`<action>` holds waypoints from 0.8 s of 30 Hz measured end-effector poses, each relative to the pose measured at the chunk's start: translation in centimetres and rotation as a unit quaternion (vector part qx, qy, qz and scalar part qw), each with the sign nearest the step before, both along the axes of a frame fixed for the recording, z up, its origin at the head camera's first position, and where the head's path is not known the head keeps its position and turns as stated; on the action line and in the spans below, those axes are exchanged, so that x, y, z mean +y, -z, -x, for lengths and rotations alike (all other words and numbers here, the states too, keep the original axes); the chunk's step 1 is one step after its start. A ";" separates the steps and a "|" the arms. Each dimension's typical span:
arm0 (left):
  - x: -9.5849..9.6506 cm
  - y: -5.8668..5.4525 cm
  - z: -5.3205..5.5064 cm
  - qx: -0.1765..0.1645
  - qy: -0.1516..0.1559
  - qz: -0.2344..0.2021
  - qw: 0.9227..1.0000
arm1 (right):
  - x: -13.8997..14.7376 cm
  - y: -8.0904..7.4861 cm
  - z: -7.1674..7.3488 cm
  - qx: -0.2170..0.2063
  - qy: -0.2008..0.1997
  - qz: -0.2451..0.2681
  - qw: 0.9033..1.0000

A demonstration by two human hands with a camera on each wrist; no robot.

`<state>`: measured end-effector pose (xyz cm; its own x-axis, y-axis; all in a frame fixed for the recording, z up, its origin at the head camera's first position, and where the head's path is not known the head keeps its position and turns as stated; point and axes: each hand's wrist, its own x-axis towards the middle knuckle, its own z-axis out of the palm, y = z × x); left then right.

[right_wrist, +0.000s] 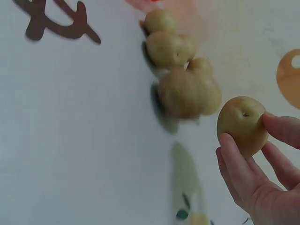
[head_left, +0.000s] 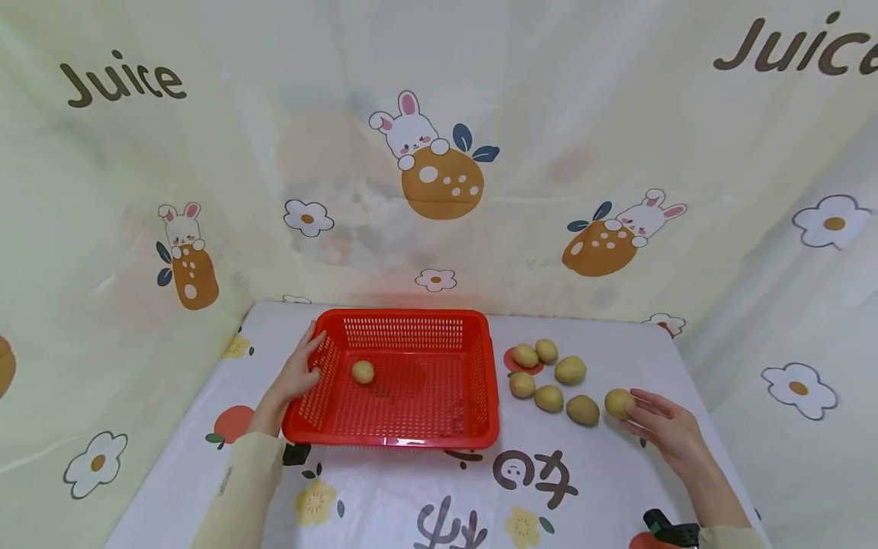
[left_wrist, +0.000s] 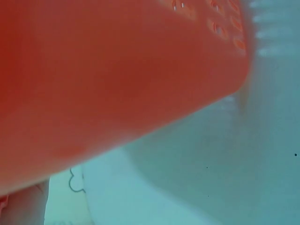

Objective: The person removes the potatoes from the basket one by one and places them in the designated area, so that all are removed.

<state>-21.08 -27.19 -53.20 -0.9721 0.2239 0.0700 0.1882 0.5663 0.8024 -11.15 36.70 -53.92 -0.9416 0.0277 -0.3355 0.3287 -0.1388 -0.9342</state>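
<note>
My right hand pinches a round yellow potato between thumb and fingers, right of the loose potatoes. In the right wrist view it appears raised over the white tabletop. My left hand touches the left rim of a red plastic basket, its fingers fairly straight along that side. Inside the basket, toward the left, lies a single potato. The left wrist view is mostly filled by the basket's outer wall, with only a bit of finger at the lower left.
Several potatoes lie grouped on the table, just right of the basket. A patterned white cloth covers the table. Behind it hangs a curtain printed with rabbits and flowers.
</note>
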 end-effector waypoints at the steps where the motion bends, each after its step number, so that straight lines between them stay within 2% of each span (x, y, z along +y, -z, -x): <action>1: -0.1 0.0 0.0 0.001 0.000 0.000 1.000 | 0.2 0.1 -0.1 -0.008 0.006 -0.002 1.000; 5: -0.1 0.1 -0.1 0.009 0.002 0.008 1.000 | 0.8 1.0 -0.4 -0.042 0.018 -0.029 0.999; 9: 0.1 0.1 0.0 0.011 0.000 0.008 1.000 | 1.1 1.9 -0.7 -0.053 0.030 -0.039 0.997; 18: 0.1 0.0 0.0 0.008 0.000 -0.003 1.000 | 0.4 2.2 -0.8 -0.005 0.028 -0.050 0.998; 24: 0.2 -0.1 0.0 -0.011 -0.008 -0.007 1.000 | -0.4 2.2 -0.6 0.001 0.021 -0.134 0.991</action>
<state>-21.06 -26.98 -53.13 -0.9767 0.2079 0.0526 0.1625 0.5578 0.8139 -10.59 36.32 -56.07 -0.9382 0.1554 -0.3092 0.3265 0.1013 -0.9397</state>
